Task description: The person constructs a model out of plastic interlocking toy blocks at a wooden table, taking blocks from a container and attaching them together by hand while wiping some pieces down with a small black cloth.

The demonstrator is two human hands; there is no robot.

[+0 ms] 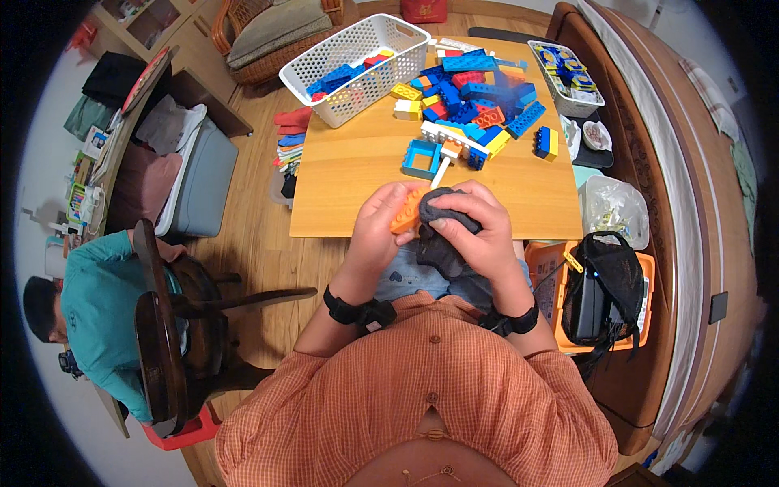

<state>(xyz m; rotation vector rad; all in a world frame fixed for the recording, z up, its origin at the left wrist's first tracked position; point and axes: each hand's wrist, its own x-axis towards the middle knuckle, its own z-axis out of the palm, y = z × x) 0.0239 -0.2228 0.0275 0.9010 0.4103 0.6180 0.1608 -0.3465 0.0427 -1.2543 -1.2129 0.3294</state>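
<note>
Between the fingers of my left hand (377,217) is an orange toy building brick (407,213), its studs showing. My right hand (485,227) grips a dark grey cloth (445,209), bunched up and pressed against the brick's right end. Part of the cloth hangs down below my fingers. Both hands are at the near edge of the wooden table (341,195). Just beyond them lie a blue square frame piece (422,158) and a white and orange piece (446,158). Farther back is a loose heap of blue, red, yellow and white bricks (475,93).
A white perforated basket (357,69) holding some bricks stands at the table's far left. One blue and yellow brick (546,143) sits apart at the right. Right of the table are another basket (580,101) and an orange bin (548,264). At left, a person (114,300) sits on a wooden chair.
</note>
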